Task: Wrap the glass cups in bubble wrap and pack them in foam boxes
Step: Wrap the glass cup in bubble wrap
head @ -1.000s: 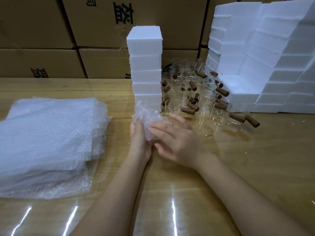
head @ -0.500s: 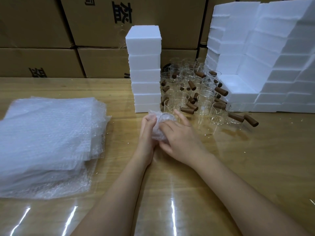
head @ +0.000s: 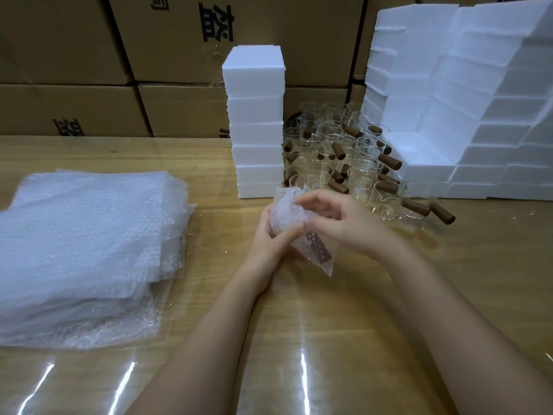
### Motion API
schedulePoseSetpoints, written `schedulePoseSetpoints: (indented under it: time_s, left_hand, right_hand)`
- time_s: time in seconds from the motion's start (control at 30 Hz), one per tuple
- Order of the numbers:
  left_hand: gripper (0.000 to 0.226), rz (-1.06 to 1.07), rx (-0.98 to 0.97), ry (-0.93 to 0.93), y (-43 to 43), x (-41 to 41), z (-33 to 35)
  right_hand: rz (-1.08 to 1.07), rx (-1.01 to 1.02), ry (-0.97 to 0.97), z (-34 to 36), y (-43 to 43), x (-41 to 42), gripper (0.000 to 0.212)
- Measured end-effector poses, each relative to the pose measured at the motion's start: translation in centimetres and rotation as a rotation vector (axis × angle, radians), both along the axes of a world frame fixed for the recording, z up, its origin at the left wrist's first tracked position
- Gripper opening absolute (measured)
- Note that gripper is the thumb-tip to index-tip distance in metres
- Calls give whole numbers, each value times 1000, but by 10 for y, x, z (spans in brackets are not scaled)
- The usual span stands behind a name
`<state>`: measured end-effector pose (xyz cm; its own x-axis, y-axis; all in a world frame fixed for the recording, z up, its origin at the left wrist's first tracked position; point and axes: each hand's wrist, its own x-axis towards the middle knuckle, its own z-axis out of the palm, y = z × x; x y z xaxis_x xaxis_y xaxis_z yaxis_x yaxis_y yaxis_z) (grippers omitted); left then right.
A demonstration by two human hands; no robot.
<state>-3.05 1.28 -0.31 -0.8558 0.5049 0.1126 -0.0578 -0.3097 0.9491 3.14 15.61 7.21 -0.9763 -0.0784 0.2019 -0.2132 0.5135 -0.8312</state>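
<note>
We see both hands over the glossy wooden table [head: 359,324]. Left hand [head: 266,247] grips the clear glass cup bundled in bubble wrap [head: 285,212] from below, thumb across it. Right hand [head: 347,223] curls fingers over the bundle's top, pinching the wrap. The cup's brown wooden handle [head: 318,250] shows through the wrap, pointing toward us. Flat stack of bubble wrap sheets [head: 86,244] lies left; white foam box column [head: 257,121] and unwrapped handled glass cups [head: 338,157] stand behind; bigger white foam pile [head: 463,100] at right.

A bubble-wrapped glass cup [head: 285,215], its brown handle [head: 319,250] showing through, is held near the unwrapped cups [head: 363,172].
</note>
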Motion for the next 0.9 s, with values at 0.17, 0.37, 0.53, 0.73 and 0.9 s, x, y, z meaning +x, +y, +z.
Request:
schedulePoseSetpoints:
  time_s: [0.17, 0.37, 0.53, 0.73, 0.9]
  left_hand:
    - [89, 19, 84, -64, -3, -2, 4]
    - [61, 61, 186, -190, -5, 2, 9]
    - [71, -139, 173, -168, -8, 4, 14]
    - [63, -118, 180, -192, -11, -5, 9]
    - [74, -100, 62, -163, -2, 0, 3]
  right_hand:
    - [77, 271, 1, 0, -10, 3, 20]
    - [-175, -57, 135, 2, -2, -1, 12]
    - [-330, -210, 15, -16, -7, -11, 32]
    - [-200, -596, -277, -32, -17, -15, 32]
    - [-463, -306, -121, -38, -20, -17, 27]
